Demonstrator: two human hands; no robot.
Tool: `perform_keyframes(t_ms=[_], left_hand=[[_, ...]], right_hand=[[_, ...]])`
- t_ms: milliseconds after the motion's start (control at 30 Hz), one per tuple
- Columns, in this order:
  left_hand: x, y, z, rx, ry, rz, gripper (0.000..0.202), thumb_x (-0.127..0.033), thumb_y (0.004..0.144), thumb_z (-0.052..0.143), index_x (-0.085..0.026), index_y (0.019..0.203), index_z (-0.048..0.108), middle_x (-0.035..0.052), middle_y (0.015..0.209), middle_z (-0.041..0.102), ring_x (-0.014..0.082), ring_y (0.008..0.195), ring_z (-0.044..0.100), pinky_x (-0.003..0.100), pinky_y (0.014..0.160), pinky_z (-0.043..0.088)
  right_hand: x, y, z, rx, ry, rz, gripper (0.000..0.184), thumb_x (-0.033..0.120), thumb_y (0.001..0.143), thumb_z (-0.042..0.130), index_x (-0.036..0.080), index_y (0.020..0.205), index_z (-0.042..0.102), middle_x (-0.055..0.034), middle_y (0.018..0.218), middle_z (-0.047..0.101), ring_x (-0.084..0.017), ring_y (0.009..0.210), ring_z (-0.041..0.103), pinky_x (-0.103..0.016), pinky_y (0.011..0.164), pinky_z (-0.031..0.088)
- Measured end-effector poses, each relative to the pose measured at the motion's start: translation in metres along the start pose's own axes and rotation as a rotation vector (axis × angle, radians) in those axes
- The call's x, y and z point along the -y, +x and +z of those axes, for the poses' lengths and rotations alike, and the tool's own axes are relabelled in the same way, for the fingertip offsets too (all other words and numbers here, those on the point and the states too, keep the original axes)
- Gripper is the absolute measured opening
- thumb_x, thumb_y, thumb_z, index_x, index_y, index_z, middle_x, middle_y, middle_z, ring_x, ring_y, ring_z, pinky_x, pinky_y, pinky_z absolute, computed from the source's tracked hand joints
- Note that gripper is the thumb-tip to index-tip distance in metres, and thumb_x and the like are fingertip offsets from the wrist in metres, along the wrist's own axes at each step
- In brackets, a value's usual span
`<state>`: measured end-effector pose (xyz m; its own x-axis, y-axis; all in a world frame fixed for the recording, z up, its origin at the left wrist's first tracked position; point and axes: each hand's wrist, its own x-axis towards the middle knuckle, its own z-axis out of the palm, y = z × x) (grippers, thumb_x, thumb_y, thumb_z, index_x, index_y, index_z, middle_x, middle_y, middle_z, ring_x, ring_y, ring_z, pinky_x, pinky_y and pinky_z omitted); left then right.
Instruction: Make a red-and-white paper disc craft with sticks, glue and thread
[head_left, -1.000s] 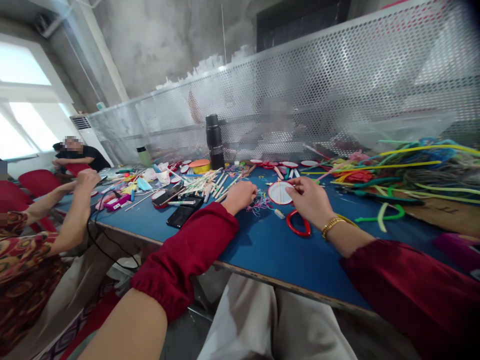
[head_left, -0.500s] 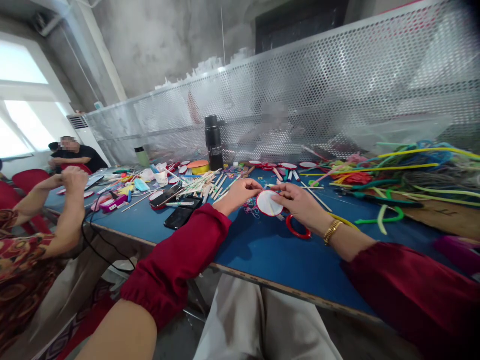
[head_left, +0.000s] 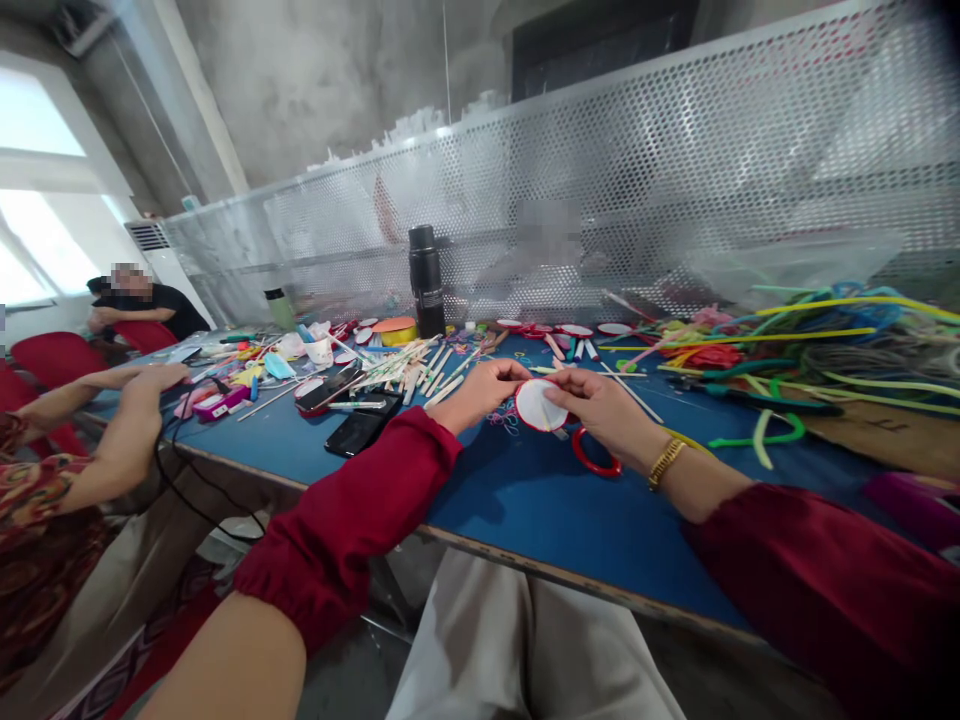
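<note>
A round white disc with a red rim (head_left: 537, 404) is held up over the blue table (head_left: 525, 510). My right hand (head_left: 592, 400) pinches its right edge between thumb and fingers. At the disc's upper left, the fingertips of my left hand (head_left: 486, 390) are pressed together close to the rim; what they hold, if anything, is too small to make out. Below my right hand lies a red scissors handle (head_left: 596, 455), the rest of it hidden. Thin coloured loops (head_left: 504, 420) lie on the table behind the disc.
A black bottle (head_left: 426, 285) stands by the perforated metal screen (head_left: 645, 170). Wooden sticks (head_left: 409, 370) and phones (head_left: 360, 425) lie to the left. Pipe cleaners (head_left: 832, 340) and pliers (head_left: 757, 393) are at right. A co-worker's hands (head_left: 150, 380) rest at the far left.
The co-worker's hands at the left have come down toward the table. My hands and the disc have stayed nearly in place; the disc has shifted only slightly.
</note>
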<state>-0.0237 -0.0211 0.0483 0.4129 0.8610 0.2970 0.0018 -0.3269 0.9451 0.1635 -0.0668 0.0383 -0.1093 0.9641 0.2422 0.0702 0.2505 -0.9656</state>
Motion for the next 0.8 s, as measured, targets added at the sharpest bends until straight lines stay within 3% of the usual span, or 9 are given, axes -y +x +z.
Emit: perform_keyframes(t_ms=[267, 500, 667, 800], left_hand=[[-0.005, -0.003, 0.010, -0.017, -0.291, -0.130, 0.027, -0.030, 0.075, 0.078, -0.017, 0.083, 0.056, -0.0014, 0.078, 0.058, 0.0089, 0.066, 0.051, 0.023, 0.064, 0.041], [-0.012, -0.009, 0.019, 0.025, -0.355, -0.160, 0.029, -0.035, 0.083, 0.074, -0.019, 0.086, 0.050, -0.0019, 0.079, 0.054, 0.0090, 0.064, 0.050, 0.024, 0.063, 0.043], [-0.017, -0.012, 0.012, 0.162, -0.461, -0.156, 0.036, -0.038, 0.078, 0.079, -0.019, 0.086, 0.049, -0.0023, 0.080, 0.052, 0.0089, 0.063, 0.052, 0.024, 0.061, 0.044], [-0.020, -0.014, 0.006, 0.276, -0.469, -0.183, 0.033, -0.036, 0.078, 0.078, -0.020, 0.086, 0.051, -0.0057, 0.068, 0.041, 0.0062, 0.052, 0.037, 0.022, 0.053, 0.036]], right_hand=[[0.007, -0.004, -0.001, 0.043, 0.031, -0.024, 0.043, 0.051, 0.066, 0.087, 0.021, 0.085, 0.064, 0.0003, 0.079, 0.066, -0.014, 0.069, 0.060, -0.029, 0.065, 0.054], [0.011, -0.006, 0.006, 0.042, 0.100, -0.046, 0.036, 0.045, 0.064, 0.086, 0.022, 0.080, 0.062, 0.0026, 0.072, 0.061, -0.011, 0.062, 0.054, -0.024, 0.055, 0.046], [0.012, -0.006, 0.008, -0.004, 0.143, -0.031, 0.029, 0.037, 0.063, 0.081, 0.022, 0.079, 0.063, 0.0023, 0.073, 0.063, -0.012, 0.062, 0.056, -0.026, 0.058, 0.045], [0.013, -0.004, 0.007, -0.081, 0.200, -0.005, 0.032, 0.038, 0.062, 0.080, 0.024, 0.083, 0.060, 0.0016, 0.075, 0.065, -0.015, 0.061, 0.059, -0.030, 0.058, 0.046]])
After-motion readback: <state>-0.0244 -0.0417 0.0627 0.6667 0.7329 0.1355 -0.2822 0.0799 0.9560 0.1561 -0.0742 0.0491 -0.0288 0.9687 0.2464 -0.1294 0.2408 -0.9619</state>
